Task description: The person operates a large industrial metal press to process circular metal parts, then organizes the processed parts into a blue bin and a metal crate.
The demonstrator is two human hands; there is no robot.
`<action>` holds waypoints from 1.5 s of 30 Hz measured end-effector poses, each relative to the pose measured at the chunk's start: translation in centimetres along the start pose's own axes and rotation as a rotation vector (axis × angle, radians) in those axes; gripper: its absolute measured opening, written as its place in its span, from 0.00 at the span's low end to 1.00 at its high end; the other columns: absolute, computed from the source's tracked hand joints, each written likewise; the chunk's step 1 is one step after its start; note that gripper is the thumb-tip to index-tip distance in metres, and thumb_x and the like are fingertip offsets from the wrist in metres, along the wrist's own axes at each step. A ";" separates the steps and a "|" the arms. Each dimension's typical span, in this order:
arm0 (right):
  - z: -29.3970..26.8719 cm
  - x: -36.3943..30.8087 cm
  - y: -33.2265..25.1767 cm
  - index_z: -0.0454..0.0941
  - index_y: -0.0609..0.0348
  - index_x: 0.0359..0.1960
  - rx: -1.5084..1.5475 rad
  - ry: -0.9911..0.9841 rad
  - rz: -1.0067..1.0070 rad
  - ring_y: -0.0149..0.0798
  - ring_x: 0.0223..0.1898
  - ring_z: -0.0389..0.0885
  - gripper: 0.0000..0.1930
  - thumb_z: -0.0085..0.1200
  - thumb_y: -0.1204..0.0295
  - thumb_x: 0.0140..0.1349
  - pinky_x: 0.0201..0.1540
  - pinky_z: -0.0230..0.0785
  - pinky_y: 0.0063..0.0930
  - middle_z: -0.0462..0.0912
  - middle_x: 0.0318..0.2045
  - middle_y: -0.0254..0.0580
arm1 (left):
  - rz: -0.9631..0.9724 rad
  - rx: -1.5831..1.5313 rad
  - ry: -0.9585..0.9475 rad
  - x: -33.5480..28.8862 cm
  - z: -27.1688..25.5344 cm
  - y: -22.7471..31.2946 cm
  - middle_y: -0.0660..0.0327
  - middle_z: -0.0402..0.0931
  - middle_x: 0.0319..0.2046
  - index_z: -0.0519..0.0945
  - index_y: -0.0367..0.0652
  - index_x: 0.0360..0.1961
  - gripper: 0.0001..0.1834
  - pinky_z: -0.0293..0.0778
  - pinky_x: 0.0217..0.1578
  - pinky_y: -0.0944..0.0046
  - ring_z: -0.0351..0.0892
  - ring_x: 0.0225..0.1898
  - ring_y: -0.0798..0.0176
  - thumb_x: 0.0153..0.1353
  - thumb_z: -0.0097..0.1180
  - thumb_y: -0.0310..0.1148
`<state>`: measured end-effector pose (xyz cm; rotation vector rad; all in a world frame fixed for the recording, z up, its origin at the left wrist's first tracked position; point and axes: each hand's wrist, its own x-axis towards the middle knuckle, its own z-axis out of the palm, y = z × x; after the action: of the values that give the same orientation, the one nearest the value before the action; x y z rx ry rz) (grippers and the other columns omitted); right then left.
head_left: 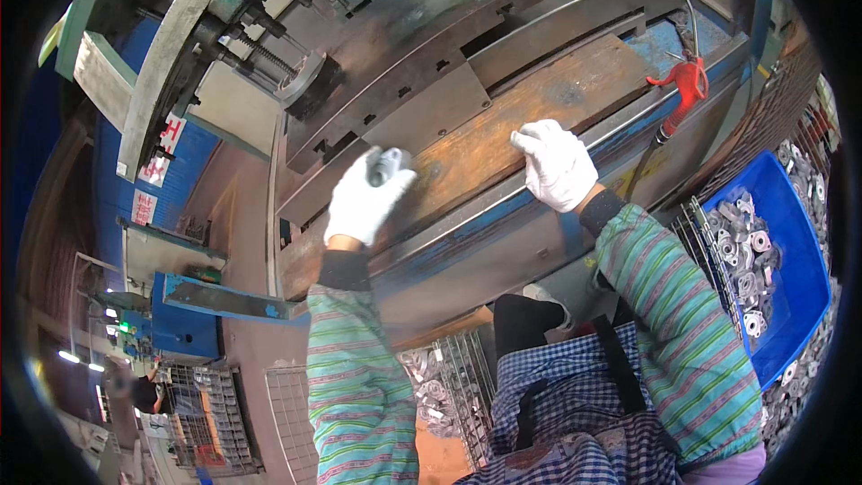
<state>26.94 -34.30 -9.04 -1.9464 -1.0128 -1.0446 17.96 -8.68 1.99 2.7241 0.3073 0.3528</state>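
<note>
My left hand [364, 200], in a white glove, is closed on a small grey metal casting [388, 166] with a rounded end. It is held over the left part of a worn wooden board [512, 148] along the front of the press bed, and is slightly blurred. My right hand [558, 166], also gloved in white, is raised over the board's front edge. Its fingers are curled together, and no part shows in them. Behind the board lies a thick steel die plate [409, 63]. A round metal tool [308, 85] stands above its left end.
A red air gun [687, 85] with a hose hangs at the bed's right end. To my right, a blue bin [795, 278] holds several grey castings [745, 274]. More castings fill a wire basket [462, 373] by my legs. Far left, another person [148, 392] is near wire crates.
</note>
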 end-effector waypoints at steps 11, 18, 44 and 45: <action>-0.2 0.2 -0.2 0.68 0.55 0.42 0.039 0.030 0.013 0.47 0.37 0.74 0.20 0.53 0.80 0.43 0.34 0.71 0.36 0.74 0.36 0.44 | -0.033 -0.102 -0.032 -1.1 2.2 -4.2 0.50 0.72 0.50 0.68 0.36 0.55 0.37 0.67 0.50 0.63 0.72 0.50 0.59 0.49 0.61 0.49; -6.3 -1.3 2.3 0.68 0.58 0.49 -0.105 0.606 0.264 0.47 0.49 0.69 0.24 0.56 0.80 0.46 0.53 0.61 0.37 0.72 0.45 0.46 | -0.023 -0.084 0.240 -3.3 0.4 -5.5 0.48 0.69 0.53 0.68 0.39 0.56 0.35 0.65 0.53 0.60 0.70 0.53 0.53 0.48 0.62 0.43; -6.6 -4.8 -5.3 0.62 0.59 0.53 0.458 -0.301 0.787 0.52 0.38 0.78 0.25 0.56 0.65 0.56 0.41 0.70 0.35 0.78 0.36 0.57 | -0.462 -1.967 0.609 -11.1 -2.4 -12.4 0.52 0.72 0.41 0.71 0.46 0.47 0.32 0.67 0.47 0.44 0.70 0.43 0.48 0.57 0.40 0.63; -6.3 -4.4 -5.7 0.63 0.60 0.50 0.461 -0.372 0.902 0.57 0.37 0.77 0.22 0.53 0.63 0.58 0.38 0.69 0.39 0.78 0.35 0.58 | -0.445 -1.953 0.636 -11.3 -2.3 -12.4 0.52 0.72 0.41 0.71 0.45 0.47 0.33 0.66 0.48 0.43 0.70 0.43 0.48 0.57 0.39 0.64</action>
<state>18.27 -38.33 -9.00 -1.8955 -0.3833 0.0531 4.58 0.40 -3.08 0.5786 0.3775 0.7743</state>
